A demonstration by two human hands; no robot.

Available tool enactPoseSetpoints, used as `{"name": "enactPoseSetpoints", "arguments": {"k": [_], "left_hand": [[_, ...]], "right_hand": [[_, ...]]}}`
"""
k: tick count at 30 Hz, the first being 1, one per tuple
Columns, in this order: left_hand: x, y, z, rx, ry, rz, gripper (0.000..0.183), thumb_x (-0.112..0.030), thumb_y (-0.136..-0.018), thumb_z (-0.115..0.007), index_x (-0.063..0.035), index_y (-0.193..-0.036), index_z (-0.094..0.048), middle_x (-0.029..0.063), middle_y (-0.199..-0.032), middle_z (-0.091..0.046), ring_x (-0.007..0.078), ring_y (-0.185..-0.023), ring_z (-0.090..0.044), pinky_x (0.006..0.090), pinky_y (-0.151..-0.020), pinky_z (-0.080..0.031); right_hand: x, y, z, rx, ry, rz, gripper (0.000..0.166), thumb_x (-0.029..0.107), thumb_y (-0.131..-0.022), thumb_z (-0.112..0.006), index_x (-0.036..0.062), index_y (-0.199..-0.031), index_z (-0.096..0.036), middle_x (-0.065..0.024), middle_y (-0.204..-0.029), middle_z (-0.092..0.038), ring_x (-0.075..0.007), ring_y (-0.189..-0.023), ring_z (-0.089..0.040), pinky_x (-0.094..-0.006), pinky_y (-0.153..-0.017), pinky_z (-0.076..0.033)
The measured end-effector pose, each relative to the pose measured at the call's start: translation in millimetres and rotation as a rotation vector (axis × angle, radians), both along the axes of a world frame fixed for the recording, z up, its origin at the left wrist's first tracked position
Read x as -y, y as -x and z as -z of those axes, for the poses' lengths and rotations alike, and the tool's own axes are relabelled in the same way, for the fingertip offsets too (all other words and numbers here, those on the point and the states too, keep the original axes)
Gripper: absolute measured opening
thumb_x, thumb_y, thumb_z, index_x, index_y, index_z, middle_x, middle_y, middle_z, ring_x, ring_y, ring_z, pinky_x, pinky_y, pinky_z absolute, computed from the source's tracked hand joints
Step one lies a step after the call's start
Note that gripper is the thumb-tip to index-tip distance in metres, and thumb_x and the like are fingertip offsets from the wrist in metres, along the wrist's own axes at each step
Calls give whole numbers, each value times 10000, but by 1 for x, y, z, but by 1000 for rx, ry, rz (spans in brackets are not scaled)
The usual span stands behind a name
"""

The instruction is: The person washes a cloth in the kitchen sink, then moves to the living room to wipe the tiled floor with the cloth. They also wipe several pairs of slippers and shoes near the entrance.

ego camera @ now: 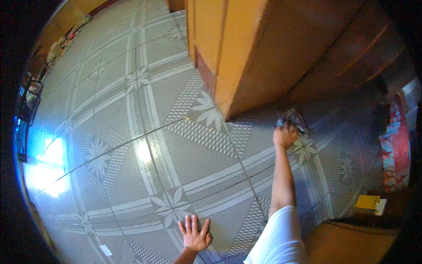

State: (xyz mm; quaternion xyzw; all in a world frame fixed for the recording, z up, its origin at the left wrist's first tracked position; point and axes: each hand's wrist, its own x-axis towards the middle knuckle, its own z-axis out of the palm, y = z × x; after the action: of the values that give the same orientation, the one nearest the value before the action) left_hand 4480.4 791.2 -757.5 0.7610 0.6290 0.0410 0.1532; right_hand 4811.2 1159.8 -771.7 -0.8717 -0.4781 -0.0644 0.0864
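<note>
My right hand [285, 134] reaches forward to the floor and presses on a dark, crumpled cloth [294, 119]. The cloth lies at the shaded foot of a brown wooden cabinet or partition [290, 56]; its far side blends into the shadow. Spread flat on the patterned grey floor tiles [132, 178], my left hand [196, 233] holds nothing, its fingers apart. White leaf and checkered motifs run across the tiles around both hands.
The wooden corner post [242, 62] stands just left of the cloth. At right are a red-and-white patterned fabric [395, 145] and a yellow box [367, 202]. A small white piece of paper [105, 250] lies at lower left. Cloth-like items [59, 48] line the far left wall.
</note>
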Motion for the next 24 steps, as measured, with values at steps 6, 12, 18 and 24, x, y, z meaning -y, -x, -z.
{"name": "enactPoseSetpoints", "arguments": {"k": [6,12,18,24], "left_hand": [[11,6,6,-57,8,-41,570,-422,-706,-522,-269,-1254,-495,244,-1355,-321,470,-1274,-229,676,-992,-82],[8,1,12,-143,181,117,656,-527,-831,-353,-217,-1405,-284,68,-1483,-199,355,-1360,-103,672,-1001,5],[20,14,6,-69,126,5,612,-474,-819,-409,-197,-1362,-362,148,-1444,-244,424,-1342,-115,678,-1006,-15],[20,13,-3,120,-118,-57,557,-373,-770,-506,-221,-1303,-445,196,-1401,-298,420,-1320,-194,659,-1015,-99]], "right_hand": [[88,307,14,-394,-339,-519,374,116,-772,-524,-4,-1125,-501,-210,-1084,-491,-359,-949,-505,-459,-850,-388],[119,435,6,-1495,78,-575,183,167,-824,-480,39,-828,-611,-78,-825,-606,-232,-749,-563,-411,-610,-415],[186,378,-107,-3057,576,18,497,423,-861,-367,140,-1252,-485,-122,-1292,-486,-361,-1165,-462,-651,-911,-334],[242,325,-192,-3031,419,-203,554,501,-824,-410,174,-1263,-495,-101,-1364,-417,-383,-1273,-333,-667,-987,-217]]}}
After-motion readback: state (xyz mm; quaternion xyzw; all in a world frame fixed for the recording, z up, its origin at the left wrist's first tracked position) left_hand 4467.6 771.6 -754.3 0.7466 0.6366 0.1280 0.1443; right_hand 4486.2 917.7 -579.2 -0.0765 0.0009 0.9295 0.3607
